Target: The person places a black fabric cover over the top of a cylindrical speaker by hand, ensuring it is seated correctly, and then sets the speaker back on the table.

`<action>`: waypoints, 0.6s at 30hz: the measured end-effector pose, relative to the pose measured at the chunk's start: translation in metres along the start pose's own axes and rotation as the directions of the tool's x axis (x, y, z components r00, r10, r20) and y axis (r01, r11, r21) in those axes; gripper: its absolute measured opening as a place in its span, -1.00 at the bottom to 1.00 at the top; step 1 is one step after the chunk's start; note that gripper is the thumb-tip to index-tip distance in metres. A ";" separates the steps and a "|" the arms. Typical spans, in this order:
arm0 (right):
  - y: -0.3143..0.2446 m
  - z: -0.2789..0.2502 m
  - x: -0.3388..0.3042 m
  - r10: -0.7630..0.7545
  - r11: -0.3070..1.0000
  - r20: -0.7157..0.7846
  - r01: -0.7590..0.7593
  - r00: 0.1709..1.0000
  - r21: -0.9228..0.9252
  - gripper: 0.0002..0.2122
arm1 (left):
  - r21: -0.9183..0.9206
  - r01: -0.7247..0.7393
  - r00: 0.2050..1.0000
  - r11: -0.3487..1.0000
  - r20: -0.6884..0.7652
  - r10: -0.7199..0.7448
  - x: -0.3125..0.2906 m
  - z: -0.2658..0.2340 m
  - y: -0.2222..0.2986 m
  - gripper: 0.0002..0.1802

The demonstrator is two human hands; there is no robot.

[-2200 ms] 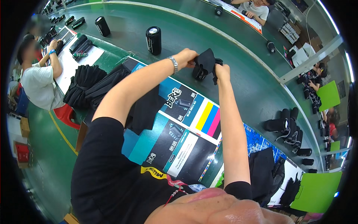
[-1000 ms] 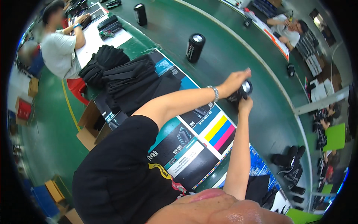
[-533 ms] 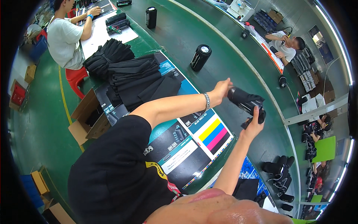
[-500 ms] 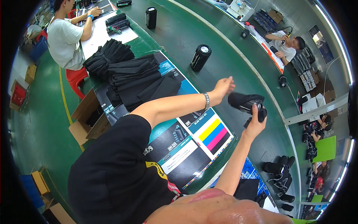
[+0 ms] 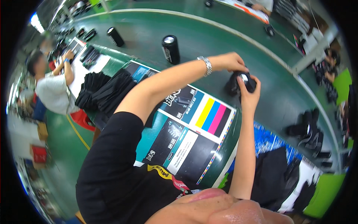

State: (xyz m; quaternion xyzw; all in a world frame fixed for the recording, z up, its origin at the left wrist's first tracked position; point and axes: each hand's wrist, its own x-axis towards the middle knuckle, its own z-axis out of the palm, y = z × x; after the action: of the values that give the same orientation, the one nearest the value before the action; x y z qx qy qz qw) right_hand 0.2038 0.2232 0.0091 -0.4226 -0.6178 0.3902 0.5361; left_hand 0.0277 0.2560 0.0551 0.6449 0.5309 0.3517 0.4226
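Note:
Over the far side of the bench, both hands meet at a black cylindrical speaker (image 5: 246, 83), its shiny round end facing up. My right hand (image 5: 251, 95) grips it from the near side, thumb and fingers wrapped round the end. Fingers of my left hand (image 5: 233, 61) bend down onto the speaker's far edge; their tips are partly hidden. Dark cloth (image 5: 232, 85), like a pouch, hangs around the speaker's left side. Another black cylindrical speaker (image 5: 170, 49) stands upright to the left of my hands.
A heap of black cloth pouches (image 5: 100, 91) lies on the left over printed sheets (image 5: 182, 138). Farther off stands another speaker (image 5: 115, 36). A co-worker (image 5: 56, 89) sits at the left. Black pouches (image 5: 274, 175) and blue printed wrap (image 5: 268, 140) lie at the right.
My left hand, spread and apart from the speaker before, has come right onto its far edge. The speaker has tipped more end-up in my right hand. The whole view has turned.

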 end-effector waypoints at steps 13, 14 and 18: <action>0.021 -0.011 0.013 0.025 0.995 -0.131 -0.037 0.991 -0.091 -0.46 | 0.724 -0.496 0.684 0.480 -0.016 0.730 -0.017 0.027 0.020 -0.81; 0.024 -0.012 0.014 0.019 0.997 -0.115 -0.027 0.993 -0.068 -0.47 | 0.720 -0.502 0.657 0.479 -0.043 0.753 -0.020 0.030 0.021 -0.80; 0.023 -0.020 0.016 0.014 0.999 -0.101 -0.018 0.995 -0.033 -0.49 | 0.745 -0.480 0.653 0.464 -0.050 0.756 -0.023 0.036 0.026 -0.81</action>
State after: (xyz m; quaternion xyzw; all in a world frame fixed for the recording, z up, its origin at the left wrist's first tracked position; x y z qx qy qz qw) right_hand 0.2249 0.2462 -0.0044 -0.4557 -0.5930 0.3621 0.5563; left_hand 0.0656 0.2248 0.0645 0.8202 0.4117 0.3810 -0.1124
